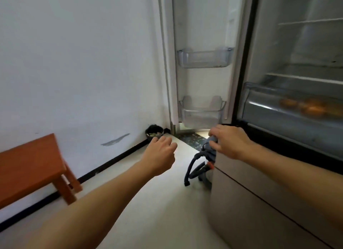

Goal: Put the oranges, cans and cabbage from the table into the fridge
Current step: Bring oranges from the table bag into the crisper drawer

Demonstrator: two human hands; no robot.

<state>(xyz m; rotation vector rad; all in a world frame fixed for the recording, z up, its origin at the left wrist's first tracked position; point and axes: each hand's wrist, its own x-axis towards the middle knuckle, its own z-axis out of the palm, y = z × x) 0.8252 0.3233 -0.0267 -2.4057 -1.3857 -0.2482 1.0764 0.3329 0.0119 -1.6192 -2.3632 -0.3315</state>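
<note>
Both hands bare, holding nothing. Left hand point(159, 156) mid-frame, fingers loosely curled. Right hand point(230, 142) just right of it, fingers drooping slack.

Oranges point(306, 106) lie in the fridge point(259, 44) drawer point(259, 104), right edge of frame (blurred behind the clear front, count unsure). Cans and cabbage not in view. Table point(27, 165) at lower left, only a corner showing.

Step, as I read it: oranges are in, so go to the table for the next load. Door point(202, 25) stands open at top centre; best leave it so. Take the cans one per hand and the cabbage with both.

In the way: a grey hose machine point(202, 167) on the floor by the fridge corner, under the right hand in the frame. Step round it. Dark bowl point(154, 132) sits in the wall corner, off the path.
</note>
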